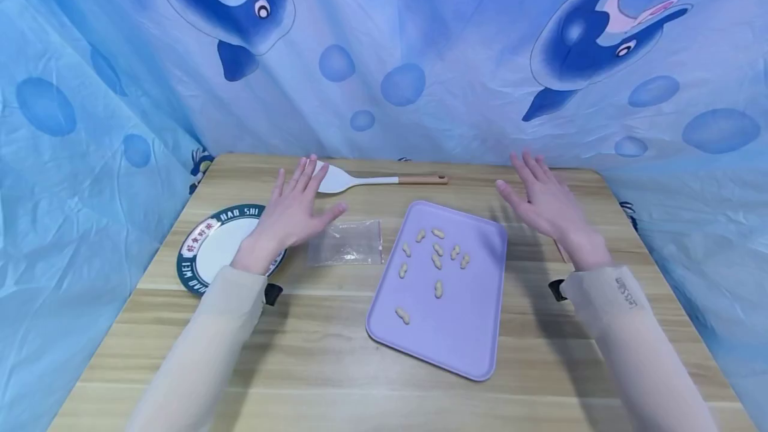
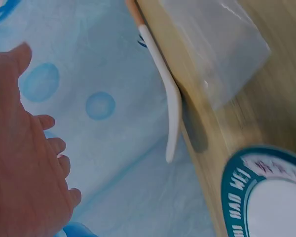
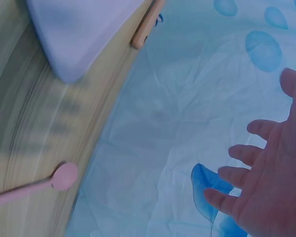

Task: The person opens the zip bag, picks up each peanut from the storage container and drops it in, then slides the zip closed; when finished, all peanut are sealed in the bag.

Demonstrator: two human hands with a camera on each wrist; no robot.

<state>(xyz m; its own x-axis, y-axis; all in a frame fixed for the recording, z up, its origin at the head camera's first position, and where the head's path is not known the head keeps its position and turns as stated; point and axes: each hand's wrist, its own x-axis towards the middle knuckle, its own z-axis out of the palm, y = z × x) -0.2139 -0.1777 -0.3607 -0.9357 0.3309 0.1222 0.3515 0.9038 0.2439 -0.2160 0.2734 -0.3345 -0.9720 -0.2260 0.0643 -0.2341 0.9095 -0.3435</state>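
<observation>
My left hand (image 1: 289, 213), fingers spread, is held above the table near a round plate (image 1: 223, 251) with a green lettered rim. It holds nothing and covers part of a white spatula's blade. The spatula (image 1: 375, 181) has a wooden handle end and lies along the back edge. My right hand (image 1: 549, 205) is also raised with straight fingers and nothing in it, right of a purple tray (image 1: 462, 332). Several peanuts (image 1: 437, 261) in their shells are scattered on the tray. Beneath the right hand lies a pink spoon (image 3: 64, 177), mostly hidden in the head view.
A clear plastic bag (image 1: 346, 243) lies flat between the plate and the tray. The wooden table (image 1: 324, 365) ends at a blue curtain (image 1: 462, 39) printed with dolphins, which hangs behind it and along both sides.
</observation>
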